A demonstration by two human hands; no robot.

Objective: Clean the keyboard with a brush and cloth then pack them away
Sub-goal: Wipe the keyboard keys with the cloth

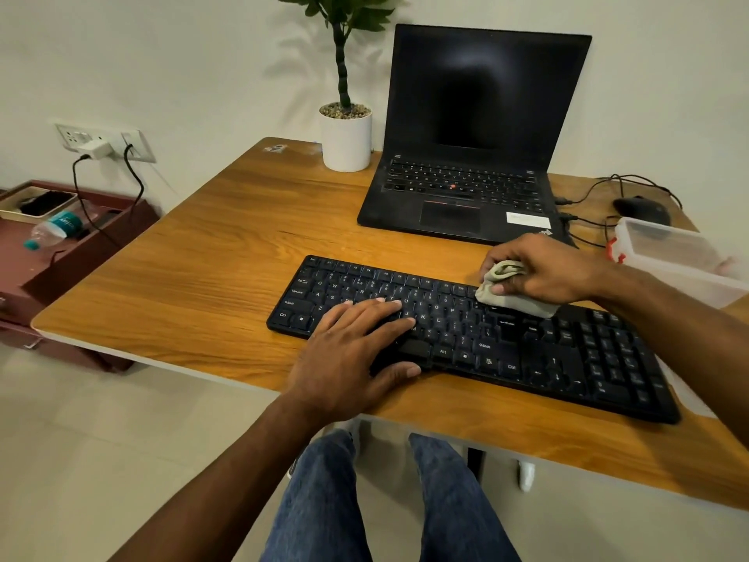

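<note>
- Fingers (511,286) of the right hand (543,269) are curled round a bunched grey cloth (514,296), pressing it onto the far key rows of the keyboard (567,358).
- Fingers (377,306) of the left hand (356,342) lie straight and flat on the letter keys, holding nothing, thumb at the near edge.
- Keyboard long axis runs left-far to right-near across the counter (202,277); the unwiped stretch extends both ways along that axis from the cloth.
- Right hand is nearer the number pad; a wipe along the rows suits it.
- Clear storage box (681,257) stands just beyond the right forearm.
- Brush: not visible.
</note>
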